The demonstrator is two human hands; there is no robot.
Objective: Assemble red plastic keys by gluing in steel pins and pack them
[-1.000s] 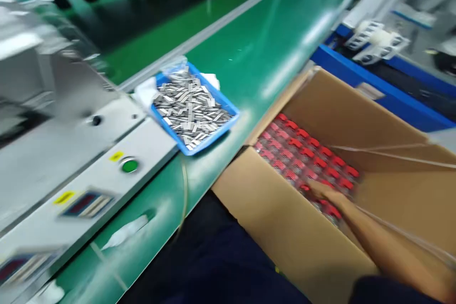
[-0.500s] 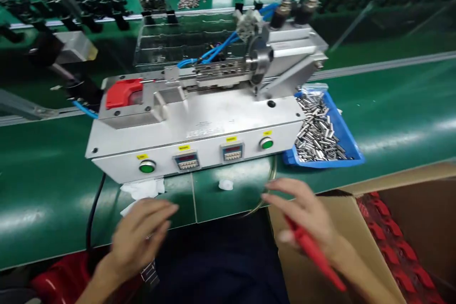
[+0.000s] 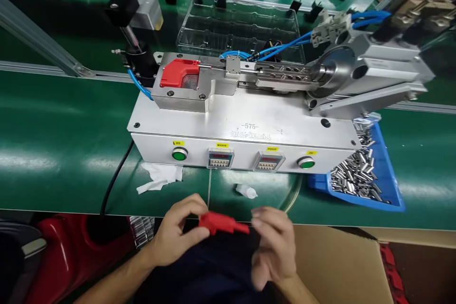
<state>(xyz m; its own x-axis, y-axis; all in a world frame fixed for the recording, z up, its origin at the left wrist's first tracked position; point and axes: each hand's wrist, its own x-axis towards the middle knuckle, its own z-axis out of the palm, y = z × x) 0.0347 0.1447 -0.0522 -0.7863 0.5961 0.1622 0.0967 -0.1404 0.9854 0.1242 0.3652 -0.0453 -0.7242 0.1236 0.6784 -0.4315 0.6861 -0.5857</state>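
Note:
Thumb and fingers of my left hand [image 3: 180, 230] are closed on one end of a red plastic part [image 3: 221, 223], whose narrow end points right. My right hand [image 3: 274, 242] is just beyond that narrow end, slightly blurred, fingers apart with nothing in them. Ahead of both hands stands a metal bench machine [image 3: 245, 147] with green buttons and two small counters on its front. A second red plastic part [image 3: 176, 73] sits in the machine's left fixture, with a thin rod reaching its right side.
A blue bin [image 3: 386, 171] of small metal pins stands right of the machine. A white crumpled tissue [image 3: 160, 178] and a small translucent bottle [image 3: 246, 191] lie before it. At lower right is an open cardboard box [image 3: 338, 261] with red parts. A clear tray [image 3: 238, 14] lies behind.
The red part has passed from my right hand to my left, and both hands have come closer together. The view has shifted, so the machine sits further right.

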